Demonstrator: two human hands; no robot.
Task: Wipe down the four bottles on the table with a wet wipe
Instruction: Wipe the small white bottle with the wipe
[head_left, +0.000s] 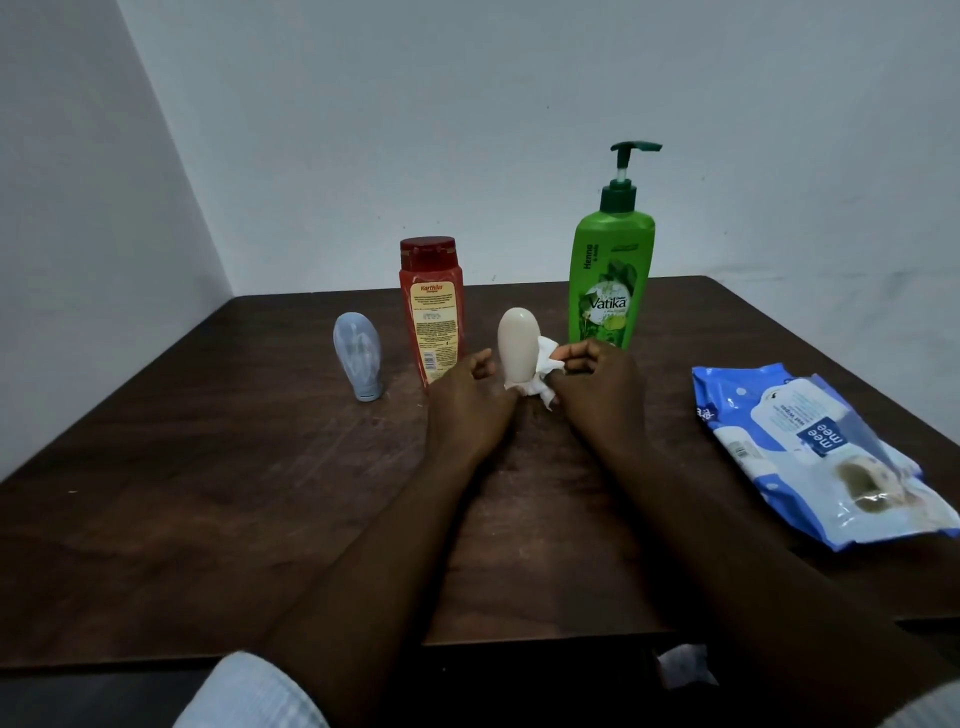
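A small cream bottle (518, 343) stands cap-down at the table's middle. My left hand (467, 400) grips its lower end. My right hand (597, 384) pinches a white wet wipe (545, 364) pressed against the bottle's right side and base. Behind them stand a red shampoo bottle (432, 306) and a tall green pump bottle (610, 275). A pale blue bottle (357, 354) stands apart at the left.
A blue and white pack of wet wipes (821, 452) lies flat at the right of the dark wooden table (208, 493). White walls close in behind and on the left. A crumpled white scrap (685, 665) lies below the table's near edge.
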